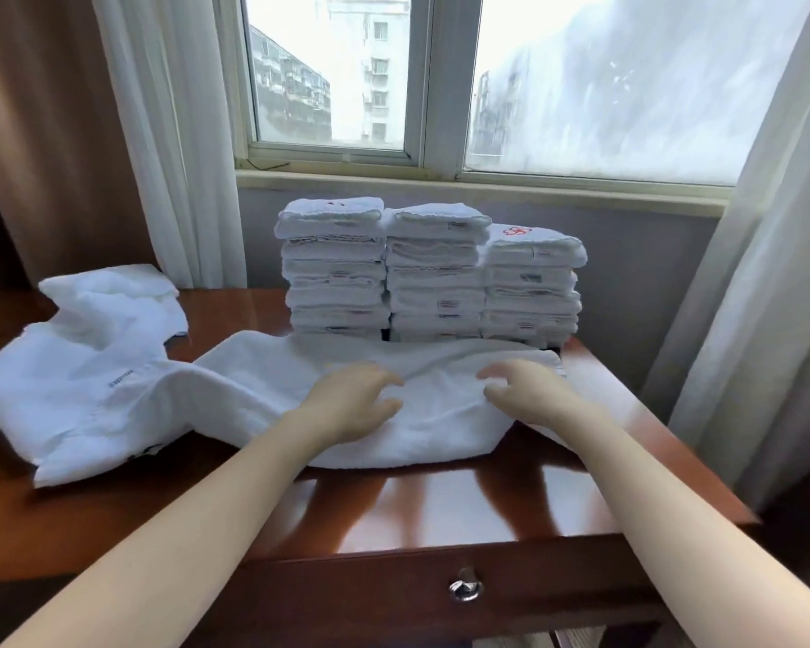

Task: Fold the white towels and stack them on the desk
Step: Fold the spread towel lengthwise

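White towel (263, 395) lies unfolded across the desk (440, 498), just before three stacks of folded towels (433, 273), left hand (351, 404) and right hand (524, 390) resting mid-cloth, fingers half-curled and apart, any pinch unconfirmed, apparently placed to flatten it for folding.

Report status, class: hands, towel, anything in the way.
Left hand, right hand on the towel, both curled, grip unclear. Three folded stacks behind it. Loose towel lies left.

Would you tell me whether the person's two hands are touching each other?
Apart: the head view shows bare white towel between the left hand and the right hand.
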`<state>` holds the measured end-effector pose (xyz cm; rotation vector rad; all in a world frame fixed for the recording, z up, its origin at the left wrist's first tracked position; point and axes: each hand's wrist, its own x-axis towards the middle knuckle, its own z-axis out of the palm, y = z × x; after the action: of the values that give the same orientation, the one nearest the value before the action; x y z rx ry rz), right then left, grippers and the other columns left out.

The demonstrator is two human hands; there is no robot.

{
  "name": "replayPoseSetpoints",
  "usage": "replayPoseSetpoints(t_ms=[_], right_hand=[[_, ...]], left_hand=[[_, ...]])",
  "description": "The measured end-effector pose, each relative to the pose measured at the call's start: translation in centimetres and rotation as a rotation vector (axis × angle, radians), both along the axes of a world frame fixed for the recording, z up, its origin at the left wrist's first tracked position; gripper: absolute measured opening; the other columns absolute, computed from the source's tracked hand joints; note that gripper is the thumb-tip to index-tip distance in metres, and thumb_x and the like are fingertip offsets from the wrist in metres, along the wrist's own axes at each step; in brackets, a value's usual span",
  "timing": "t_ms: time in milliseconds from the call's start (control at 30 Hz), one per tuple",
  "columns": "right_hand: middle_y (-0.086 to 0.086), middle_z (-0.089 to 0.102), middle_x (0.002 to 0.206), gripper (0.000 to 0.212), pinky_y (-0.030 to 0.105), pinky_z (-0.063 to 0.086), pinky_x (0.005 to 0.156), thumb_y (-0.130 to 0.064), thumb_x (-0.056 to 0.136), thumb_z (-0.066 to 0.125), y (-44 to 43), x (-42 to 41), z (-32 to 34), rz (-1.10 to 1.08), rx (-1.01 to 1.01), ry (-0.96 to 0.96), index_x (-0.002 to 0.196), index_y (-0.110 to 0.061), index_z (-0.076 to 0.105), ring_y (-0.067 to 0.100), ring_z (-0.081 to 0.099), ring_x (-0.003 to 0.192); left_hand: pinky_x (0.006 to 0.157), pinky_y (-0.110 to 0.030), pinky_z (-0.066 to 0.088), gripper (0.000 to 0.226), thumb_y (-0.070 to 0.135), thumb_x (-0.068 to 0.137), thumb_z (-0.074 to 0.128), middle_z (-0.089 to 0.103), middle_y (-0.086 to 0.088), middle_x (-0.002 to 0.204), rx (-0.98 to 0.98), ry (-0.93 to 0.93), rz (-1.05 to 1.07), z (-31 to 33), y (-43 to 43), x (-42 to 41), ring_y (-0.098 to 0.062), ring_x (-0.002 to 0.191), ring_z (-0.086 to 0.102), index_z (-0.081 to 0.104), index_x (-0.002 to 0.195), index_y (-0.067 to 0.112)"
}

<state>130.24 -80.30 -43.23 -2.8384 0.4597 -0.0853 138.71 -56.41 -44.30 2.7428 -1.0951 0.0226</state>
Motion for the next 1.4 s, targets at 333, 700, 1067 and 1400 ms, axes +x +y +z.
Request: replayPoseSetpoints(t_ms=[333,700,1067,1400], right_hand=[[-0.004,0.074,0.077,0.036,0.041,0.055,0.086,-0.031,0.092,0.040,-3.6,-1.5,0.6,-0.044,0.091,0.159,0.097,-0.016,0.072,0.020,0.065,0.087],[-0.009,0.063,0.120,0.031,0.030,0.042,0.086,-0.024,0.094,0.052,-5.4,2.2,-0.6,0.046,-0.091,-0.130,0.123,-0.029,0.061,0.014,0.046,0.120],[-0.012,0.060,0.091,0.024,0.029,0.042,0.057,-0.018,0.067,0.063,-4.9,6.3,-0.2,0.196,-0.065,0.115,0.086,-0.033,0.058,0.020,0.057,0.086],[-0.013,0.058,0.069,0.031,0.024,0.038,0.051,-0.030,0.068,0.072,-3.9,5.6,2.6,0.345,0.547,0.145,0.096,-0.043,0.071,0.010,0.051,0.061]], left_hand=[[0.063,-0.029,0.046,0.044,0.051,0.101,0.038,0.071,0.006,0.083,0.156,0.101,-0.100,0.9,-5.6,0.3,-0.013,0.078,0.065,0.072,0.092,0.025],[0.092,-0.034,0.048,0.048,0.033,0.094,0.057,0.054,0.003,0.134,0.119,-0.010,0.014,1.6,-7.9,4.6,-0.019,0.123,0.051,0.047,0.141,0.030],[0.057,-0.027,0.037,0.025,0.034,0.078,0.069,0.063,0.004,0.094,0.247,0.119,0.026,1.8,-7.3,7.7,-0.019,0.082,0.058,0.059,0.097,0.021],[0.055,-0.030,0.033,0.028,0.026,0.088,0.064,0.053,0.013,0.074,-0.191,0.029,-0.202,1.9,-8.2,7.0,-0.007,0.064,0.046,0.038,0.081,0.035]])
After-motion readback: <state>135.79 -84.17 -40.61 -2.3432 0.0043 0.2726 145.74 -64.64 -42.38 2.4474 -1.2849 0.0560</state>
